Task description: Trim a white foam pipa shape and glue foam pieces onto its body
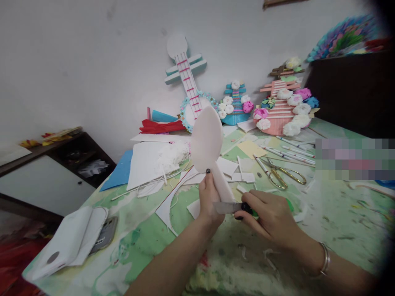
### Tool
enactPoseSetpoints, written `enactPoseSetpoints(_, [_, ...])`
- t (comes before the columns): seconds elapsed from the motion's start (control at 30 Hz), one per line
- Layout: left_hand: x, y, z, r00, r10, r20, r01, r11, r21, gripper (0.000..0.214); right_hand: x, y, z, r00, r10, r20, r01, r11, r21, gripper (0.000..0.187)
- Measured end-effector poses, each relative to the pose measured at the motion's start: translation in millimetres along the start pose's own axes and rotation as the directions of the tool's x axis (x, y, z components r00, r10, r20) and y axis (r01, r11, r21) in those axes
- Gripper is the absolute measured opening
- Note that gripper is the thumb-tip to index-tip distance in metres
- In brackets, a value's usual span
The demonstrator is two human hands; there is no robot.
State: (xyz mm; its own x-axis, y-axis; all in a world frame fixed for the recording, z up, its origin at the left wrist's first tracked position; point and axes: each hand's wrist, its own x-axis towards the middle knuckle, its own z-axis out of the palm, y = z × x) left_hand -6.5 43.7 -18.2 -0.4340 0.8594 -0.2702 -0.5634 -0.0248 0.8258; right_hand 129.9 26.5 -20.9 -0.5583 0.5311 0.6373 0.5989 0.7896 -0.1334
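Observation:
In the head view my left hand (210, 199) is closed around the narrow part of a white foam cutout (207, 137), held upright over the table. The cutout has a rounded, spoon-like top and a straight strip running down to the right. My right hand (270, 216) grips a green utility knife (230, 207) with its blade out, pointing left. The blade lies across the lower end of the strip, close to my left wrist; whether it touches the foam I cannot tell.
Gold-handled scissors (279, 174), several markers (286, 154) and white offcuts (173, 205) lie on the green-stained table (129, 250). Decorated model lutes (188, 80) lean along the wall. A phone (106, 234) lies partly under a white pouch (72, 238) at left.

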Motion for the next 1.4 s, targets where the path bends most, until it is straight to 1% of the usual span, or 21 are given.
enactPoseSetpoints(0.1, [1,-1,-0.2,1.000,0.007,-0.011,-0.007,1.000,0.000,0.031,0,0,0,1.000,0.011,0.010,-0.011,1.000,0.000,0.033])
enactPoseSetpoints(0.23, [0,-1,-0.4,0.999,-0.027,-0.032,0.027,1.000,0.000,0.030,0,-1,0,1.000,0.024,0.007,-0.024,1.000,-0.012,0.034])
enactPoseSetpoints(0.33, [-2,1,0.0,0.997,-0.073,0.020,0.074,0.997,-0.025,0.027,0,0,0,1.000,0.025,0.007,-0.024,1.000,-0.018,0.035])
enactPoseSetpoints(0.4, [-3,1,0.4,0.995,-0.084,0.055,0.086,0.996,-0.040,0.027,-1,0,1,1.000,0.017,0.014,-0.017,1.000,-0.011,0.035])
enactPoseSetpoints(0.63, [-5,4,2.4,0.997,-0.018,0.075,0.023,0.997,-0.072,0.025,-2,3,1,0.998,0.039,0.043,-0.040,0.999,0.021,0.036])
enactPoseSetpoints(0.77, [-6,5,2.5,0.995,-0.057,0.083,0.064,0.994,-0.091,0.027,-2,4,1,0.997,0.050,0.061,-0.052,0.998,0.039,0.037])
enactPoseSetpoints(1.0, [-9,10,1.8,0.990,-0.081,0.117,0.094,0.989,-0.114,0.028,-2,8,1,0.991,0.100,0.088,-0.105,0.993,0.053,0.038])
enactPoseSetpoints(1.1, [-11,13,2.6,0.992,-0.071,0.101,0.082,0.991,-0.109,0.019,-1,10,1,0.986,0.127,0.112,-0.134,0.989,0.059,0.037])
enactPoseSetpoints(1.17, [-12,16,3.2,0.993,-0.052,0.105,0.062,0.993,-0.098,0.016,0,11,0,0.986,0.119,0.120,-0.128,0.989,0.069,0.037])
enactPoseSetpoints(1.3, [-14,17,3.1,0.992,-0.027,0.124,0.037,0.996,-0.078,0.015,-1,10,0,0.991,0.092,0.099,-0.099,0.993,0.062,0.036])
enactPoseSetpoints(1.4, [-13,12,2.1,0.992,-0.003,0.128,0.009,0.999,-0.042,0.020,-3,7,-1,0.994,0.056,0.095,-0.062,0.996,0.067,0.035])
